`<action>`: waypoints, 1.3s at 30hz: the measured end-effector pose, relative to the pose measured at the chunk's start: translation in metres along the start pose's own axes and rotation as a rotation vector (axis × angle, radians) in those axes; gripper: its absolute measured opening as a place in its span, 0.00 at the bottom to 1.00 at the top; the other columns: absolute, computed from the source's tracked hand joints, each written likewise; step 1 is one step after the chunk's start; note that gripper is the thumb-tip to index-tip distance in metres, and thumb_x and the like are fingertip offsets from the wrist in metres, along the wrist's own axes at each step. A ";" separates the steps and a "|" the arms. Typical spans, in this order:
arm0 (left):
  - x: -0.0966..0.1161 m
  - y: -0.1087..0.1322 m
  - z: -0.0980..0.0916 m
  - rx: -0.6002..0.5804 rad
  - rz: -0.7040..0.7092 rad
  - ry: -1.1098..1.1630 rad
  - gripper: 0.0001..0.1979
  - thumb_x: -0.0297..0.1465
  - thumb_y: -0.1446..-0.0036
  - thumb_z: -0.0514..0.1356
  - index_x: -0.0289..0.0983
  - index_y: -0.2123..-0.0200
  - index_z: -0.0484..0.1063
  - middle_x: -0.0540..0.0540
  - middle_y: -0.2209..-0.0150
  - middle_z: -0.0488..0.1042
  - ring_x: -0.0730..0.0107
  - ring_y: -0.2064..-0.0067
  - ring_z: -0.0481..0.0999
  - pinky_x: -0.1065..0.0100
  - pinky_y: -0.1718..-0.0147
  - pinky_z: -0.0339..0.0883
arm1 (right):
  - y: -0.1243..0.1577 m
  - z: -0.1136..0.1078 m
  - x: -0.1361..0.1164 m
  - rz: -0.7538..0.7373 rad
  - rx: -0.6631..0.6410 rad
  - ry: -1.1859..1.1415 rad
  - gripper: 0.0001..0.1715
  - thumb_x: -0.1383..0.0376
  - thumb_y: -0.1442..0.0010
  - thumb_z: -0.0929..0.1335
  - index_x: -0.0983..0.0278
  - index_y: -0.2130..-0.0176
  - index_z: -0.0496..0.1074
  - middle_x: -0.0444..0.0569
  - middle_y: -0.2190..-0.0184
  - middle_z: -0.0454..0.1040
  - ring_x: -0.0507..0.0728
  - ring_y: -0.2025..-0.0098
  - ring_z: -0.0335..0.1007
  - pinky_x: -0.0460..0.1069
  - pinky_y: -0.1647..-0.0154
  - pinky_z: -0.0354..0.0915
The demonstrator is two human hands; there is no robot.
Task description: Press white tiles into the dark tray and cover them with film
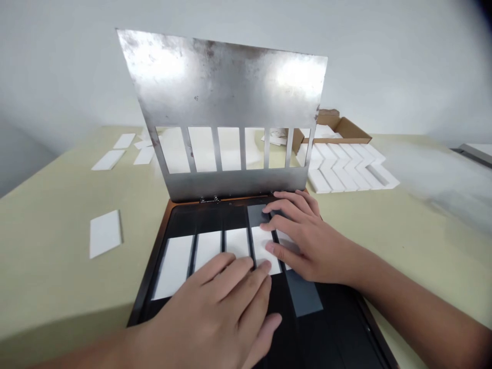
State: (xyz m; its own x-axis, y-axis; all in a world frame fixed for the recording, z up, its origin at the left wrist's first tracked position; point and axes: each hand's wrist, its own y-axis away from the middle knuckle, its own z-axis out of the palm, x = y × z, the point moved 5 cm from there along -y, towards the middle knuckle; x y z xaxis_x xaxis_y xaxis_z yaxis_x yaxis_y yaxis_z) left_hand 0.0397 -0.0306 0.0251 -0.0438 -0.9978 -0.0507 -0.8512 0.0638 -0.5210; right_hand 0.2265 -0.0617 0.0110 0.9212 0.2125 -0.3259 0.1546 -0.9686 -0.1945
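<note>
Our left hand point(223, 297), fingers loosely bent, and our right hand point(302, 230), fingers spread, both touch the fourth card point(260, 247) from the left, pressing rather than grasping it. It lies in the black tray point(340, 328) towards the worktop's point(49, 225) near edge, beneath a raised metal plate point(230, 84). Stacked cards point(338, 169) and a box point(355, 131) sit towards the worktop's far right corner.
</note>
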 end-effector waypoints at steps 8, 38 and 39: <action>0.005 0.005 -0.009 0.000 0.055 0.038 0.07 0.28 0.31 0.63 0.39 0.55 0.83 0.48 0.53 0.82 0.56 0.57 0.77 0.51 0.54 0.68 | -0.001 -0.001 0.001 0.038 -0.034 0.000 0.20 0.62 0.20 0.57 0.57 0.46 0.76 0.51 0.37 0.70 0.66 0.24 0.49 0.68 0.24 0.42; 0.012 0.010 -0.006 -0.065 0.216 0.104 0.09 0.36 0.29 0.67 0.40 0.51 0.84 0.48 0.50 0.85 0.63 0.49 0.82 0.60 0.49 0.77 | 0.003 -0.003 0.000 -0.014 -0.050 -0.053 0.38 0.46 0.41 0.76 0.60 0.39 0.69 0.55 0.33 0.68 0.71 0.24 0.48 0.68 0.23 0.48; 0.012 0.011 -0.005 -0.069 0.218 0.102 0.09 0.35 0.29 0.67 0.40 0.50 0.84 0.48 0.50 0.85 0.63 0.49 0.82 0.60 0.49 0.77 | 0.003 -0.003 0.000 -0.009 -0.055 -0.055 0.38 0.46 0.41 0.76 0.60 0.39 0.69 0.55 0.32 0.67 0.71 0.24 0.47 0.68 0.23 0.47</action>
State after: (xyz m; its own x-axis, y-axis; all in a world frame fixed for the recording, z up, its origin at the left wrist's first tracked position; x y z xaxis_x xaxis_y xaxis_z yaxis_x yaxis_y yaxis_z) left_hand 0.0273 -0.0421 0.0236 -0.2802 -0.9576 -0.0672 -0.8491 0.2799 -0.4480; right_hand 0.2281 -0.0652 0.0129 0.8989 0.2264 -0.3750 0.1837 -0.9720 -0.1465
